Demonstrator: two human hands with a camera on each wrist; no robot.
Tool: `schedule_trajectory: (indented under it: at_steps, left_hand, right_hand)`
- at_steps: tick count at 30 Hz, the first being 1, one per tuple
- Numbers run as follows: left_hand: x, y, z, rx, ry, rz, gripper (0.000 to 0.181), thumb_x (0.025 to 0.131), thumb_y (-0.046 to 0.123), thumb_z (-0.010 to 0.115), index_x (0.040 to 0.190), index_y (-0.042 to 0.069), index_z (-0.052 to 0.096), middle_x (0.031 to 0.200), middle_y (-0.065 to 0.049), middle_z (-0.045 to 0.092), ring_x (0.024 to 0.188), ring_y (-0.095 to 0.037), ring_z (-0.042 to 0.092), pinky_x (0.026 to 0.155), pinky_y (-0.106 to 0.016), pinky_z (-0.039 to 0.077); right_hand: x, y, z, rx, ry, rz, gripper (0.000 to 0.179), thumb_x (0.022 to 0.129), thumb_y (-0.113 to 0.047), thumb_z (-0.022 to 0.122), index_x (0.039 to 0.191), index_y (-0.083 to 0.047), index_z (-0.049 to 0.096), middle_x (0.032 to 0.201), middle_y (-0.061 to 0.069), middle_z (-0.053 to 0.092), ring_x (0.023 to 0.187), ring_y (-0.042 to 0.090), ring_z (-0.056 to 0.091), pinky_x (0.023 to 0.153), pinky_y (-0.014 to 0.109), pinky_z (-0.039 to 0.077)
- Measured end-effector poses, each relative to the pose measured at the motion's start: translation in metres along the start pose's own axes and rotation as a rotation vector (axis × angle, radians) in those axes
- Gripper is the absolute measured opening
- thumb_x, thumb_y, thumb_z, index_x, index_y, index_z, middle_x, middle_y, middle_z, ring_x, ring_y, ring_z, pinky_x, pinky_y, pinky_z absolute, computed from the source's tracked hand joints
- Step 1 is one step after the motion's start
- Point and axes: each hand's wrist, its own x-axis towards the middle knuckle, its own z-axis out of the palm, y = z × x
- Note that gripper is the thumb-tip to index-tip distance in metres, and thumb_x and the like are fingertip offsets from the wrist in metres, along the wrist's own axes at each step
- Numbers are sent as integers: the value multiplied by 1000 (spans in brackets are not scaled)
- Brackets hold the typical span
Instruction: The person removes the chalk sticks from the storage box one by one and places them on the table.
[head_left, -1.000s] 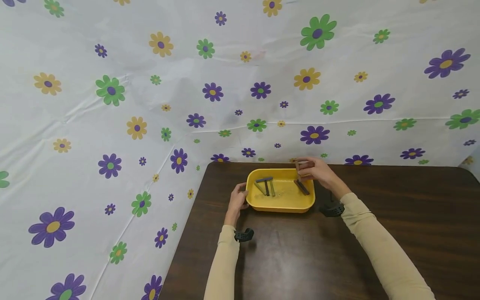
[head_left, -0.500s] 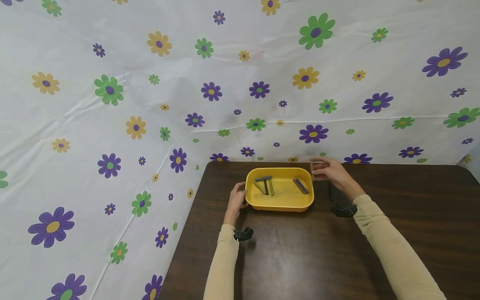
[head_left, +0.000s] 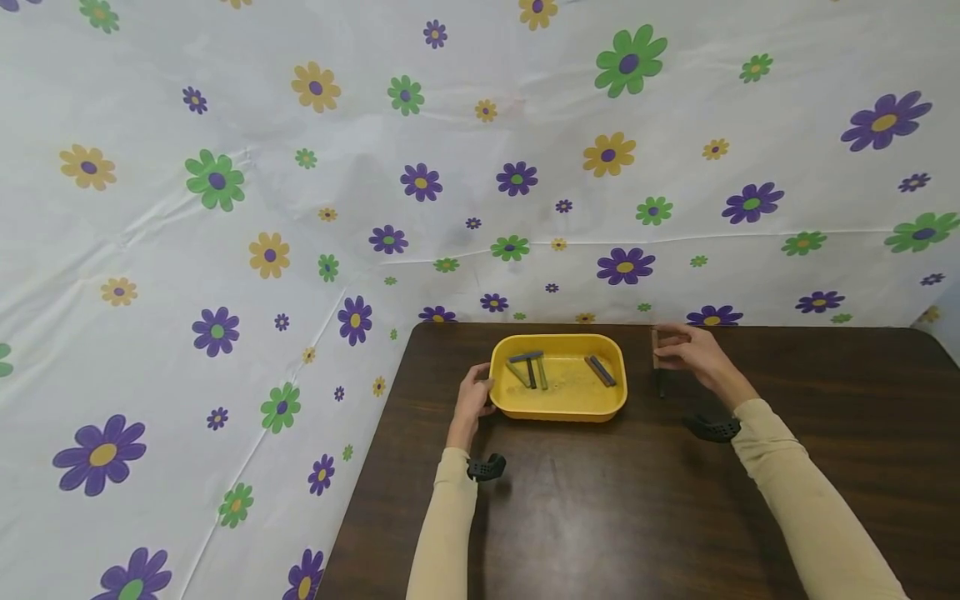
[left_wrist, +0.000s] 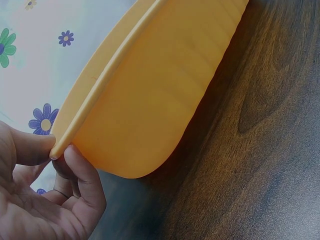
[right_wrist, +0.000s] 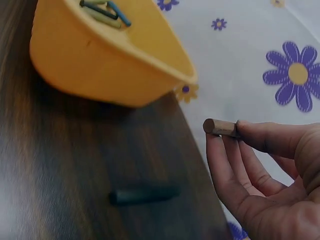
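My left hand (head_left: 472,395) pinches the left rim of a yellow plastic tub (head_left: 558,412) between thumb and fingers; the left wrist view shows the thumb on one side of the lip (left_wrist: 95,95). In the tub lie several coloured pastel sticks, a group (head_left: 531,372) at the left and a pair (head_left: 600,372) at the right. Right of the tub, my right hand (head_left: 697,357) holds a brown pastel stick (right_wrist: 222,128) between thumb and fingertips, above the table's far edge. A dark green pastel stick (right_wrist: 145,195) lies on the table below that hand.
The dark wood-grain table (head_left: 570,517) ends at the back against a white flowered sheet (head_left: 450,100), which also hangs along the left side. Dark straps (head_left: 487,468) are on both wrists.
My right hand has carried the brown pastel stick rightward, from over the tub's right end to over the table beside it. The left hand stays at the rim.
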Motion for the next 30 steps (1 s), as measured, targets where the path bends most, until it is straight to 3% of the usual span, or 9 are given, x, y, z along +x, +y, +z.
schedule_trajectory:
  at_steps: [3, 9, 14, 22, 30]
  left_hand:
    - [0, 0, 0, 0, 1, 0, 45, 104, 14, 55, 148, 10, 54, 125, -24, 61, 84, -26, 61, 58, -25, 50]
    - [1, 1, 2, 4, 3, -3, 44, 103, 14, 55, 147, 11, 55, 124, -23, 61, 85, -27, 61, 56, -25, 49]
    - [0, 0, 2, 5, 7, -2, 44, 105, 14, 54, 148, 11, 54, 124, -24, 61, 85, -26, 61, 57, -25, 49]
    - [-2, -1, 0, 1, 4, 21, 42, 106, 14, 53, 148, 10, 54, 119, -25, 62, 81, -26, 60, 58, -25, 50]
    - [-2, 1, 2, 4, 19, 9, 43, 104, 14, 54, 147, 11, 55, 121, -24, 62, 83, -25, 60, 57, -24, 49]
  right_hand:
    - [-4, 9, -6, 2, 13, 9, 58, 103, -1, 58, 155, 10, 34, 128, 28, 59, 88, 5, 66, 87, 40, 59]
    - [-12, 25, -15, 47, 14, 10, 61, 101, 2, 61, 154, 13, 32, 110, 7, 65, 86, 6, 68, 81, 35, 60]
    - [-16, 37, -20, 45, 10, 16, 63, 100, 3, 61, 153, 15, 30, 105, 2, 66, 85, 6, 68, 80, 34, 61]
    - [-18, 47, -17, -104, 9, 23, 56, 99, 8, 57, 150, 17, 35, 126, 41, 56, 89, 14, 69, 80, 39, 61]
    - [-15, 45, -5, -261, 63, -5, 49, 96, 10, 60, 143, 18, 45, 114, 36, 66, 85, 25, 72, 71, 39, 62]
